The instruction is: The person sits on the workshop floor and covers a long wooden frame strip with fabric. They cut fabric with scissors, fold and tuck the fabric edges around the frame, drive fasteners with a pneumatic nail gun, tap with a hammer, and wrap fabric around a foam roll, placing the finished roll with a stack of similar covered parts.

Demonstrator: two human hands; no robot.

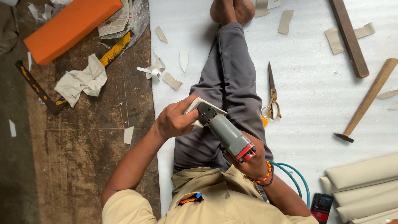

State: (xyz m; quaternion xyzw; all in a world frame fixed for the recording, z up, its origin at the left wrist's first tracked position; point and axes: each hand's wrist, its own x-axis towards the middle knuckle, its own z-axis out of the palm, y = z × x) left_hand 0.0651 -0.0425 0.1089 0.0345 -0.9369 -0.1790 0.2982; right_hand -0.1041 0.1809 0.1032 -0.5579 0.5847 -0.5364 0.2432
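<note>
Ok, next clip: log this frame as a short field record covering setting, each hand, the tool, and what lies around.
Setting: person seated on white foam sheet, legs stretched out
Left hand: grips small white flat piece at the tool's head
Right hand: holds rear of grey cylindrical pneumatic tool
Hose: blue air hose beside right forearm
Nearby right: brass-handled scissors, wooden-handled hammer, cream fabric rolls
Nearby left: orange foam block, crumpled white cloth
</note>
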